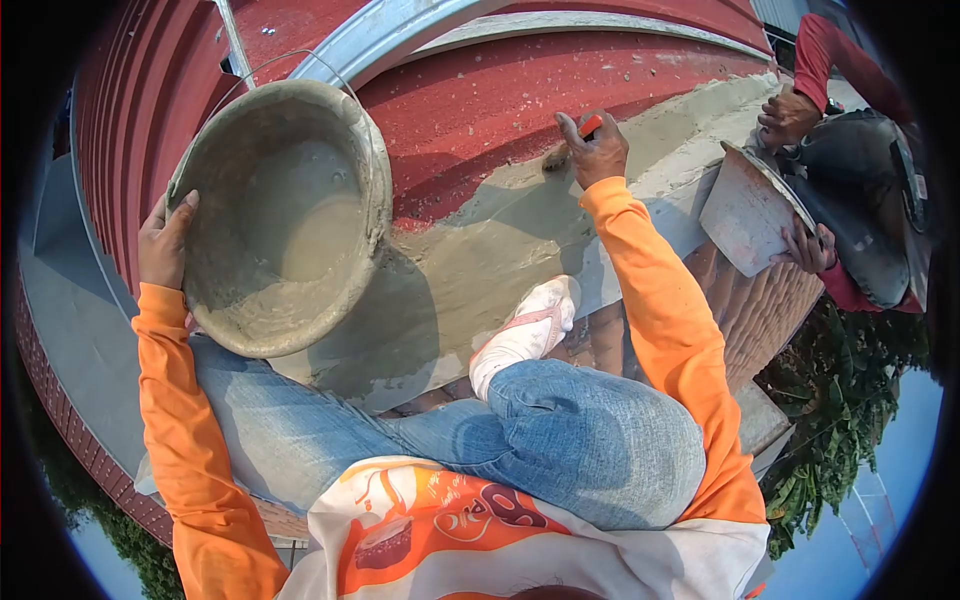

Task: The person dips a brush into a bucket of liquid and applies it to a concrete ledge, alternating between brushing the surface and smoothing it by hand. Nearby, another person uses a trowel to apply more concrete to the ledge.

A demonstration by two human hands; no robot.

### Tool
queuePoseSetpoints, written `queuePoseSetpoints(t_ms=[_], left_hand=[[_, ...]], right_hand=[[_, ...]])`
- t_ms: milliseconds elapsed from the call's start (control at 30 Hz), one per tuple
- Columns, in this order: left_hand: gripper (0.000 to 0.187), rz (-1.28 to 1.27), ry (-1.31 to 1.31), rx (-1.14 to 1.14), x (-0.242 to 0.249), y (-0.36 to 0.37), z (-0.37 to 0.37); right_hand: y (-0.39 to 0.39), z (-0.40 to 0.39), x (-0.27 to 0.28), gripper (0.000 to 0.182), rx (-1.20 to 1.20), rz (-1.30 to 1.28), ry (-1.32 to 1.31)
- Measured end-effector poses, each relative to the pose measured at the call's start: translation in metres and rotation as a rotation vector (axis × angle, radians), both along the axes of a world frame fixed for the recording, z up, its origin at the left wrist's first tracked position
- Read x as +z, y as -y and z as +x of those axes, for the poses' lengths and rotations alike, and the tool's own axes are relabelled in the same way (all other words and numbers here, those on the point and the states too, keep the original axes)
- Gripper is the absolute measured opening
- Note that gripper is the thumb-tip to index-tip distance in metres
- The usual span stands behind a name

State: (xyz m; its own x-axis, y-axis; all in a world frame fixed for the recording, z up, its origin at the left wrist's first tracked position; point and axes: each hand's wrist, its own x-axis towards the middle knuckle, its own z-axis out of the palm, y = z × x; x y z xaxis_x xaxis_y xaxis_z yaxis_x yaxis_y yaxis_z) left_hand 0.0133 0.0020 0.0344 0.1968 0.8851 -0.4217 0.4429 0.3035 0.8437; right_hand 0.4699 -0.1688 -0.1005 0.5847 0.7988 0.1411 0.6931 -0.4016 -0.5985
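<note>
My left hand point(170, 235) grips the rim of a round, cement-stained bucket point(370, 190) with a thin wire handle. The bucket is tilted toward me, and some greyish, watery liquid point(320, 225) shows inside it. My right hand point(598, 150) is closed round a brush point(592, 126) with an orange handle. Its dark bristle end point(555, 158) is at the wet grey cement point(500, 215), close to where the cement meets the red sheet point(480, 120). Most of the handle is hidden in my fingers.
My sandalled foot point(530, 325) rests by the cement strip, beside brown roof tiles point(765, 315). At right a co-worker in red sleeves holds a tilted, cement-smeared pan point(745, 215). A grey metal channel point(390, 35) crosses at the top. Trees and sky show beyond the roof edge.
</note>
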Motion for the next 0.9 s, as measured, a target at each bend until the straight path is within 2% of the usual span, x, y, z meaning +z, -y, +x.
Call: queuePoseSetpoints(t_ms=[33, 100, 167, 233, 267, 333, 367, 433, 500, 567, 600, 633, 700, 733, 767, 833, 867, 900], left_hand=[[0.035, 0.007, 0.001, -0.009, -0.001, 0.000, -0.002], [0.034, 0.013, -0.002, -0.019, -0.001, -0.001, -0.003], [0.034, 0.016, 0.012, -0.004, -0.002, 0.000, -0.002], [0.034, 0.013, 0.006, -0.011, -0.003, 0.000, -0.005], [0.035, 0.013, 0.002, -0.021, -0.004, -0.001, -0.005], [0.035, 0.004, -0.004, -0.009, -0.002, -0.001, -0.002], [0.034, -0.003, -0.014, 0.007, -0.002, 0.000, -0.001], [0.034, 0.003, -0.007, -0.007, -0.003, -0.002, -0.003], [0.034, 0.001, -0.006, -0.033, -0.003, -0.003, -0.003], [0.034, 0.005, -0.006, -0.022, -0.003, -0.002, -0.002], [0.034, 0.002, -0.008, -0.023, -0.002, -0.001, -0.002], [0.034, -0.011, -0.009, -0.013, -0.001, 0.000, -0.002], [0.034, -0.012, 0.005, -0.009, 0.000, -0.002, 0.002], [0.034, -0.006, -0.010, -0.016, 0.001, -0.002, 0.002], [0.034, 0.001, -0.024, -0.024, 0.002, -0.002, 0.002], [0.034, -0.012, -0.001, -0.006, -0.003, -0.003, -0.005], [0.034, -0.025, 0.010, 0.016, -0.005, -0.003, -0.006], [0.034, -0.027, 0.019, 0.016, -0.006, -0.002, -0.005]], right_hand=[[0.002, -0.008, 0.001, 0.037, 0.001, 0.002, 0.002], [0.008, -0.034, 0.005, 0.039, 0.157, -0.140, -0.235], [0.002, -0.013, -0.015, 0.042, 0.088, -0.098, -0.286], [-0.004, 0.029, -0.030, 0.043, -0.016, -0.069, 0.115], [-0.003, 0.032, -0.025, 0.043, -0.020, -0.069, 0.117], [-0.005, 0.038, -0.010, 0.043, -0.200, -0.105, -0.223], [-0.006, 0.030, -0.002, 0.043, -0.197, -0.104, -0.220], [-0.007, 0.001, 0.008, 0.045, -0.241, -0.030, -0.803], [0.002, 0.005, -0.027, 0.043, -0.200, -0.109, -0.765], [0.004, 0.022, -0.036, 0.047, -0.313, -0.152, -0.445], [0.001, 0.029, -0.032, 0.046, -0.277, -0.124, -0.188], [0.002, 0.031, -0.029, 0.046, -0.283, -0.128, -0.187], [-0.005, 0.020, -0.006, 0.046, -0.214, -0.098, -0.436], [-0.006, 0.015, -0.005, 0.047, -0.165, -0.086, -0.730], [-0.003, 0.019, -0.012, 0.047, -0.169, -0.084, -0.723], [0.000, 0.035, -0.033, 0.046, -0.156, -0.254, -0.649], [-0.003, 0.057, -0.034, 0.045, -0.323, -0.306, -0.670], [-0.006, 0.078, -0.033, 0.045, -0.324, -0.307, -0.661]])
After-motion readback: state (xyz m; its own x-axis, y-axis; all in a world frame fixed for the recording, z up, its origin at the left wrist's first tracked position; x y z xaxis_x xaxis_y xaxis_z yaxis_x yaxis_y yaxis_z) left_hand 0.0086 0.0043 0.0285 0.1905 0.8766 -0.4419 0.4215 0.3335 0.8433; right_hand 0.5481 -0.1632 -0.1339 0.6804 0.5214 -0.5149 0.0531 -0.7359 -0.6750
